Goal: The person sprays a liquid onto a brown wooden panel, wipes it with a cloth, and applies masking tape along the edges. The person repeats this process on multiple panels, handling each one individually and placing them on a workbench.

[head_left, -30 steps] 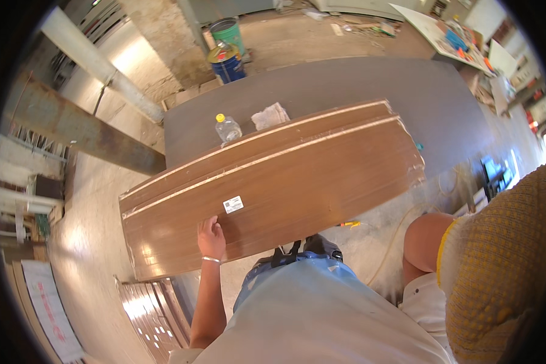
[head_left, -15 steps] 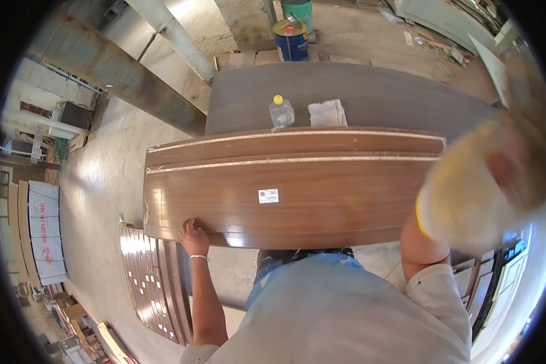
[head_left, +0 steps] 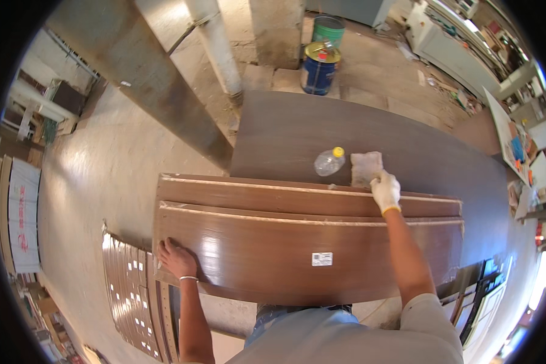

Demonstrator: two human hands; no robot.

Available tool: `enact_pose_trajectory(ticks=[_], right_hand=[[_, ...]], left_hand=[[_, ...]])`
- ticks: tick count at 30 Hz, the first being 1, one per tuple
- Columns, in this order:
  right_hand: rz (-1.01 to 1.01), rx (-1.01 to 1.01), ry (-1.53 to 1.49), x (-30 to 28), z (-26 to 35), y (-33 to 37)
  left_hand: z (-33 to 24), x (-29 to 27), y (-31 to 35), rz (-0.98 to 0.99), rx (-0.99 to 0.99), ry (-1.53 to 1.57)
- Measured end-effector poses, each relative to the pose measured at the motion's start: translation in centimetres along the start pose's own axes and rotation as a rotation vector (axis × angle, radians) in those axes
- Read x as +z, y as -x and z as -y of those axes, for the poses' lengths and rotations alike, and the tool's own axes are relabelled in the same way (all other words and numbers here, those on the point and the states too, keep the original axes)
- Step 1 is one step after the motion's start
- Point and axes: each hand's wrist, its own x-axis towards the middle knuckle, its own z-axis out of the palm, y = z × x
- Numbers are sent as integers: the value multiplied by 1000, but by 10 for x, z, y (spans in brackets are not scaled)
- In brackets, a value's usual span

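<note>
My bare left hand (head_left: 177, 259), with a pale bracelet at the wrist, lies fingers apart on the left end of the front brown wooden panel (head_left: 255, 249). A second brown panel (head_left: 236, 190) shows behind it, overlapped by the front one. Beyond the panels, my right hand (head_left: 386, 191) wears a white glove with a yellow cuff. Its fingers are curled on the near right corner of a folded white cloth (head_left: 365, 167). The cloth lies on the dark grey tabletop (head_left: 297, 127). Left of the cloth, a clear plastic bottle (head_left: 329, 162) with a yellow cap lies tilted.
A rusty steel column (head_left: 151, 79) slants at the left of the table. Behind the table are a blue drum (head_left: 320, 70) and a green bucket (head_left: 329, 30). Brown panels (head_left: 127, 297) with white labels stand at the lower left. A pale board (head_left: 496, 124) leans at the far right.
My gloved right hand has swung from the right side, where it was blurred, to the cloth. My left hand has shifted toward the panel's left end. The whole view has tilted.
</note>
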Motion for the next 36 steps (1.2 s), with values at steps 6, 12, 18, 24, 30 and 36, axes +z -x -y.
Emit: enact_pose_trajectory(ticks=[6,12,18,24,30,36], right_hand=[[327,-182,-22,67,11,-102],[591,-155,567,93,34,-130],[422,-489,593,110,-27,-150],[406,546,-1498,11,-114,-96],[527,377,-1950,-64,-112,47],[412,552,-1569,-15,-24,191]], left_hand=[[-10,-15,5,1,-34,54],[-15,-10,1,12,-235,39],[-17,-18,-27,-2,-275,-28],[-4,-25,-41,93,-275,42],[-21,-1,-84,-102,50,282],[-38,21,-123,33,-92,387]])
